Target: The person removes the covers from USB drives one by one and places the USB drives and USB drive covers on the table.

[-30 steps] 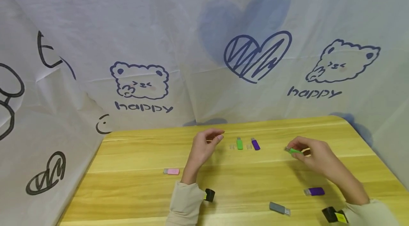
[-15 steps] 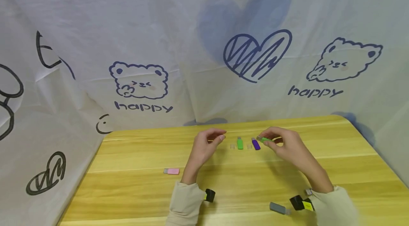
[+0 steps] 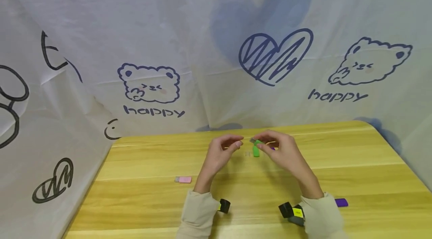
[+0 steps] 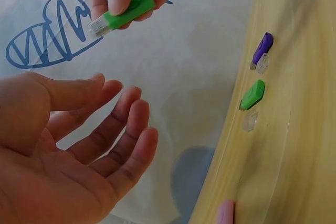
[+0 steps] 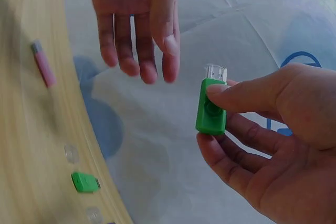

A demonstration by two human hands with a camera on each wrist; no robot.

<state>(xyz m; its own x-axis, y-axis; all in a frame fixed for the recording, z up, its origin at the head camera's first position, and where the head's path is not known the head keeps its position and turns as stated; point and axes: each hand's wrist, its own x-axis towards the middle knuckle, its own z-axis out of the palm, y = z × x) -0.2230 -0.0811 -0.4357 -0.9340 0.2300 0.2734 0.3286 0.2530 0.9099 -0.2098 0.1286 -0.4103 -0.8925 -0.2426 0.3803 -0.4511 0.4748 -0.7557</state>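
My right hand (image 3: 281, 151) pinches a green USB flash drive (image 5: 211, 111) between thumb and fingers, above the back of the table. A clear cap (image 5: 216, 72) covers the plug, which points toward my left hand (image 3: 217, 156). That hand is raised beside it, fingers relaxed and slightly bent, holding nothing; a small gap separates its fingertips from the cap. Below the hands, a second green flash drive (image 4: 253, 95) lies uncapped on the table with a loose clear cap (image 4: 250, 120) beside it. A purple flash drive (image 4: 264, 47) lies close by with another loose clear cap (image 4: 262, 63).
A pink flash drive (image 3: 183, 179) lies left of my left forearm on the wooden table (image 3: 145, 205). Another purple flash drive (image 3: 342, 202) shows past my right sleeve, and a grey one (image 3: 297, 221) is mostly hidden under the right wrist camera. A printed cloth (image 3: 202, 44) hangs behind.
My right hand has carried the green flash drive leftward from the table's right side to near my left hand, now overlapping the drives on the table. My left hand has hardly moved.
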